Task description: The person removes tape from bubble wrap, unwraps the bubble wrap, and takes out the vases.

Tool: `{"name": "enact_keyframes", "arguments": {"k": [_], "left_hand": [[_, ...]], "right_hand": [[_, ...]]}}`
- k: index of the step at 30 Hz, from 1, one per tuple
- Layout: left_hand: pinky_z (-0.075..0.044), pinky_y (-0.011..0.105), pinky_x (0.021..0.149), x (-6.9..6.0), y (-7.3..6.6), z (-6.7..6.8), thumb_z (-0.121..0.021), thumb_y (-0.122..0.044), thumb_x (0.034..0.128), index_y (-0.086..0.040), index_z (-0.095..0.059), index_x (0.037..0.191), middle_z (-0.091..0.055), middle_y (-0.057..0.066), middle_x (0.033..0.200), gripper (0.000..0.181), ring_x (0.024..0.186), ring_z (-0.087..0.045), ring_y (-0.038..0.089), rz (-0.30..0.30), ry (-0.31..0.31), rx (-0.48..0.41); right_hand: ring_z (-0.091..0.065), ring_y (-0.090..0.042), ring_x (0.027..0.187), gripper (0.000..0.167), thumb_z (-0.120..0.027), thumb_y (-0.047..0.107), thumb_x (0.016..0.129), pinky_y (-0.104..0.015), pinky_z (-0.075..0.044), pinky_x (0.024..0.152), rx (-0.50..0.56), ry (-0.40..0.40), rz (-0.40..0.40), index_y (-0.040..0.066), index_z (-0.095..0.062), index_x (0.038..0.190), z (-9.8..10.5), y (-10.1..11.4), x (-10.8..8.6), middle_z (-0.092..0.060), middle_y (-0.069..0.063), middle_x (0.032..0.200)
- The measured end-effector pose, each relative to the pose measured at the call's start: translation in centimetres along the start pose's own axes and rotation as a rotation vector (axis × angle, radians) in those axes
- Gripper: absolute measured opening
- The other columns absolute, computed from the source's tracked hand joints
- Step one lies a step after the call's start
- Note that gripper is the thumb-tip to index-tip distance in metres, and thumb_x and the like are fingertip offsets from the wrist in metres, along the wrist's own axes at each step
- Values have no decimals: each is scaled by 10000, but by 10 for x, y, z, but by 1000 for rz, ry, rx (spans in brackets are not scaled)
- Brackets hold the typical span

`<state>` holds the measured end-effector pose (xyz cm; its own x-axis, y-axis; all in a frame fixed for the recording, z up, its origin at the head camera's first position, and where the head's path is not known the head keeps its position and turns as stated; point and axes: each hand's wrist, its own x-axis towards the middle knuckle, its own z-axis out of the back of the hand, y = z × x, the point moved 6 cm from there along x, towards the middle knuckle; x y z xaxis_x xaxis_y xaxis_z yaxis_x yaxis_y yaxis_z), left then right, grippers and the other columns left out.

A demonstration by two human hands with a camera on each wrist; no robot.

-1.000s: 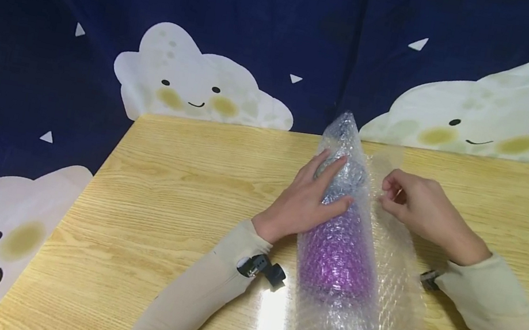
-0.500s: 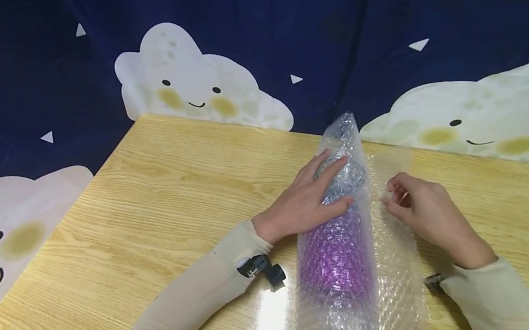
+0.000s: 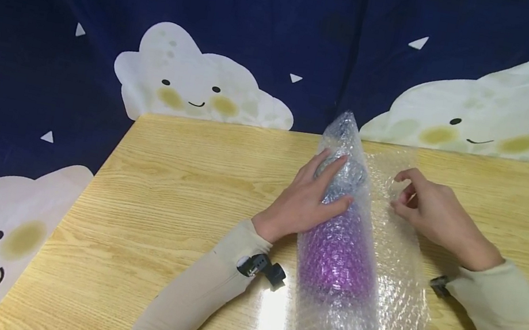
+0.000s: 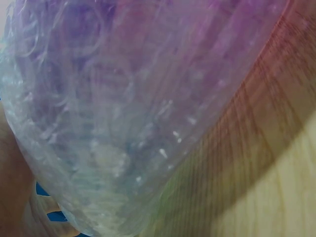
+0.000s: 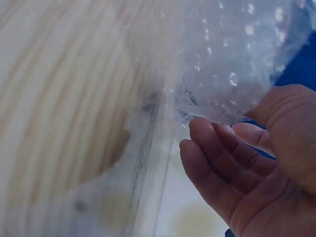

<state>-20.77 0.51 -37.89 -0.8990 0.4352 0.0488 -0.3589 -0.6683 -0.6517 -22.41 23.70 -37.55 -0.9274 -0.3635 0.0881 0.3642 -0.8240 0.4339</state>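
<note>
A purple and blue-grey, bottle-like thing (image 3: 339,265) lies lengthwise on the table inside bubble wrap, its exact kind blurred by the layers. The left hand (image 3: 302,206) rests on its upper part with fingers spread; in the left wrist view the wrapped body (image 4: 113,94) fills most of the picture. To the right, a loose flap of the bubble wrap (image 3: 395,292) spreads out over the wood. The right hand (image 3: 437,214) pinches this flap's edge between thumb and forefinger; in the right wrist view the lifted wrap (image 5: 227,54) hangs by the curled fingers (image 5: 212,168).
The wooden table (image 3: 187,187) ends at a dark blue curtain (image 3: 269,8) with printed clouds. The wrap's pointed far end reaches past the table's back edge. A small dark camera (image 3: 260,268) sits on the left wrist, another (image 3: 440,285) on the right.
The right hand has moved a little to the right, drawing the bubble wrap flap outward, so it lies wider beside the bundle. The left hand has stayed in place.
</note>
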Motion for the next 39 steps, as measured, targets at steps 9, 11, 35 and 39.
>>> {"name": "enact_keyframes", "arguments": {"k": [9,11,35,39], "left_hand": [[-346,615,1235,-1,0,0,-466,-636,994,-415,-97,1659,19,-25,1772,792,1650,-73,277,-8,5,-12],[-348,617,1233,-1,0,0,-461,-640,993,-418,-93,1658,21,-27,1772,792,1650,-71,277,-8,4,-11],[-339,625,1236,-1,1,0,-462,-630,992,-407,-99,1661,23,-31,1771,793,1650,-70,274,-1,8,-18],[-339,627,1235,0,1,0,-461,-634,993,-414,-96,1659,23,-33,1770,791,1649,-73,278,-1,7,-18]], "right_hand": [[-637,-166,745,484,-748,135,923,-323,-523,672,-16,53,-23,28,-534,1343,-1,-8,-1,-723,-80,918],[-651,-179,757,499,-750,145,925,-337,-533,680,-10,65,-30,29,-523,1354,-2,-10,-1,-725,-92,923],[-723,-307,857,560,-782,227,915,-480,-592,746,28,114,-110,-8,-502,1340,0,-31,-6,-747,-185,979],[-720,-295,840,613,-796,276,908,-436,-573,722,38,137,-153,-15,-486,1348,0,-37,-9,-750,-179,974]]}}
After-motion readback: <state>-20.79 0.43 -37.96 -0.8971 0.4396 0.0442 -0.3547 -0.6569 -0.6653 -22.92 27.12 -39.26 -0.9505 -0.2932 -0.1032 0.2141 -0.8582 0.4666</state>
